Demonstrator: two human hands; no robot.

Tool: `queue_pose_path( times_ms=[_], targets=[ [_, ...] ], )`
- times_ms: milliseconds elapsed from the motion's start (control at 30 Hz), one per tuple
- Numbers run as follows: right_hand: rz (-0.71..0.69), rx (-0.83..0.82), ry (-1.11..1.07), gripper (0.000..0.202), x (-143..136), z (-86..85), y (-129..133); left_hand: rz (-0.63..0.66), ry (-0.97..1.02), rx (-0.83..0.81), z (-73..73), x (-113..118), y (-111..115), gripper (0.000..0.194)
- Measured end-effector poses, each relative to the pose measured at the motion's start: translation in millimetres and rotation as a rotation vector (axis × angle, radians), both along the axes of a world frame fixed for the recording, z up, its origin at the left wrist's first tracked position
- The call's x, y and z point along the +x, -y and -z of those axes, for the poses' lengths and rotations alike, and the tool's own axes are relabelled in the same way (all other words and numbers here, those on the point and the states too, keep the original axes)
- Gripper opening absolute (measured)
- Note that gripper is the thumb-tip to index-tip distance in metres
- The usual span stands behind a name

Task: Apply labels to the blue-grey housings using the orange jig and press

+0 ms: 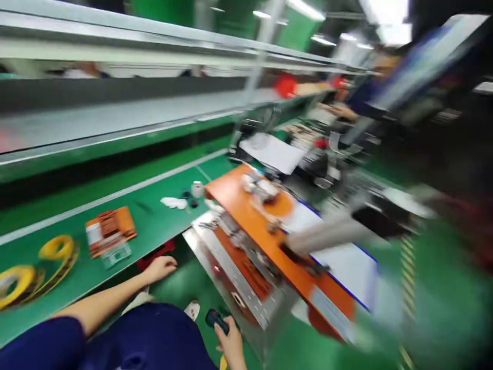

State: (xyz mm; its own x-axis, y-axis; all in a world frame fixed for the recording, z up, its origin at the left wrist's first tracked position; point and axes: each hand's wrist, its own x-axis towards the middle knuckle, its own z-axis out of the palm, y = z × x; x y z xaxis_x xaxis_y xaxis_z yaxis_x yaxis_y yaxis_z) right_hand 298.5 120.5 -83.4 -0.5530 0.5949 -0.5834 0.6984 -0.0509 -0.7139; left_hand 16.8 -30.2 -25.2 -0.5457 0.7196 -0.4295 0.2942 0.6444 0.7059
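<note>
My left hand (162,268) hangs just off the front edge of the green workbench (154,226), its fingers curled in, and I see nothing in it. Lower down, my right hand (231,341) grips a dark, stubby handheld tool (216,321); blur hides its exact kind. That tool is held over the floor, left of a metal drawer cabinet (242,257). On the bench, nearest my left hand, lie an orange packet (125,221), a clear plastic piece (116,253) and loose yellow-edged tape coils (57,247).
An orange board (231,192) with metal parts tops the cabinet, beside a blue-edged white sheet (348,267). Small items and a white jar (197,189) stand at the bench's right end. Overhead runs a long shelf (115,115). Another person's arm (341,110) shows blurred farther back.
</note>
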Motion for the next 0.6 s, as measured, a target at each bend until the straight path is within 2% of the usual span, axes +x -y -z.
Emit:
queue_pose_path(
  times_ms=[67,133,167,233,333,433,533,600],
  targets=[
    [-0.267,0.130,-0.135,0.021,-57,-1.5,19,-0.052,0.092,0.065,5.2,4,37,0.058],
    [-0.507,0.245,-0.341,0.026,-118,-13.1,42,-0.008,0.146,0.160,7.0,-3,58,0.076],
    [-0.619,0.273,-0.425,0.029,-147,-22.3,53,0.057,0.145,0.200,6.0,-10,67,0.076],
    [-0.804,0.277,-0.510,0.034,-199,-44.5,73,0.100,0.097,0.257,0.1,-28,88,0.069],
    [-0.983,0.264,-0.551,0.034,-258,-73.6,105,0.017,0.028,0.334,-11.0,-58,132,0.067],
    [-1.055,0.239,-0.575,0.034,-303,-82.2,142,-0.227,0.041,0.428,-13.8,-91,184,0.065],
    [-1.015,0.265,-0.557,0.042,-340,-71.3,175,-0.636,-0.027,0.427,-6.9,-141,248,0.057],
    [-1.023,0.295,-0.505,0.042,-360,-59.2,188,-0.902,-0.119,0.364,0.0,-187,301,0.047]
  ],
)
